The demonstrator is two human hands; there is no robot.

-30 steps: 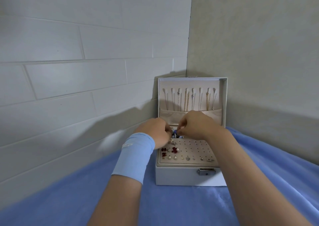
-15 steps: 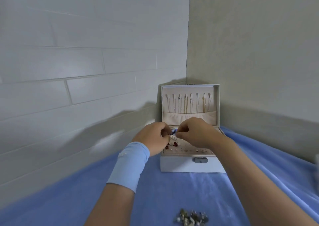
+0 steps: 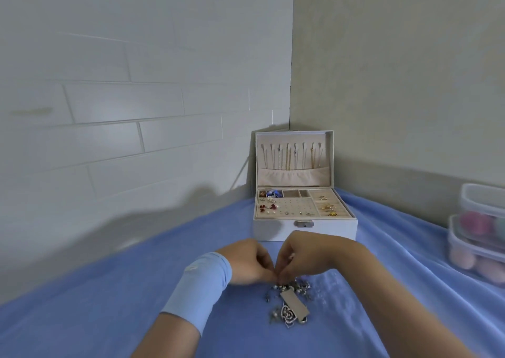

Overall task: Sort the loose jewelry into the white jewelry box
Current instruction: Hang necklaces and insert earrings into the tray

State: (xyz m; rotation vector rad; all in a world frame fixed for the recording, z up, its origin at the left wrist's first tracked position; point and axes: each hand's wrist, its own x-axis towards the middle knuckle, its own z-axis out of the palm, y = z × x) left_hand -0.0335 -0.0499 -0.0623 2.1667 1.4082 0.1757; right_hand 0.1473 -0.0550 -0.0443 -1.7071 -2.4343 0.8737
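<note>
The left hand (image 3: 247, 262) and right hand (image 3: 307, 256) curl over the jewelry pile (image 3: 287, 311) (hold blurred, unclear).

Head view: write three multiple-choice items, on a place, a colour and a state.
1. The loose jewelry pile lies: A inside the white jewelry box; B on the blue cloth before the box; C on a plate.
2. The wristband on the left wrist is: A light blue; B red; C black.
3. The box's lid is: A shut; B open and upright; C removed.
Answers: B, it sits on cloth, nearer than the box; A, pale blue band; B, it stands up, necklaces hanging inside.
</note>
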